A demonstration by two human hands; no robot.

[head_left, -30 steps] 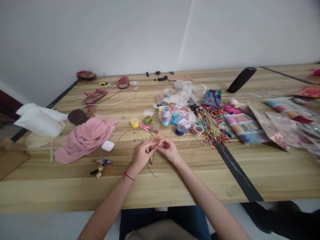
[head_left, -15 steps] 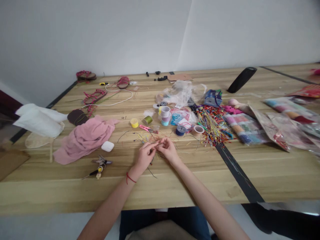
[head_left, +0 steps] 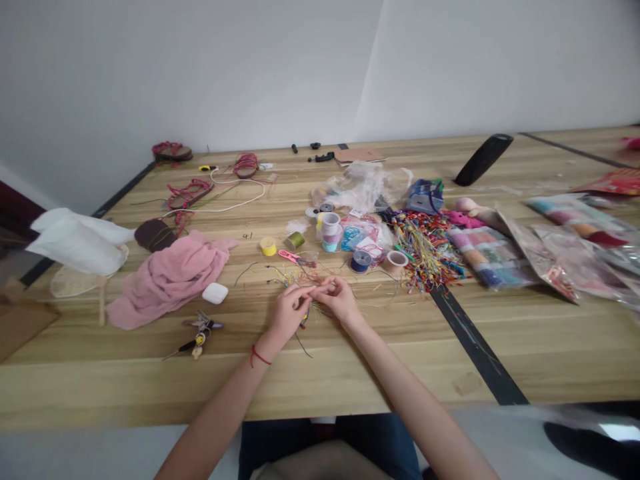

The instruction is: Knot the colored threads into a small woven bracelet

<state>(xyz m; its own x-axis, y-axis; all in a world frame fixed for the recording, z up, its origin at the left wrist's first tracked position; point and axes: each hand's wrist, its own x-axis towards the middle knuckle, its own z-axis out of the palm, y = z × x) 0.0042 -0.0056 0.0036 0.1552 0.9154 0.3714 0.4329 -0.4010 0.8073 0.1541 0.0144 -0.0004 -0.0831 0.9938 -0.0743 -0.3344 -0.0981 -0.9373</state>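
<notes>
Two forearms angle inward across the wooden surface on my feed, meeting at the centre of the near half. I read the left hand and right hand as curled and closed, palms facing down, fingertips pinched together on fine coloured threads that lie scattered around and under them. A red string circles the left wrist. The pinch itself is too small for me to resolve further.

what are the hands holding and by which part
The left hand and right hand pinch fine colored threads between their fingertips; which part of the threads is too small to tell.
</notes>
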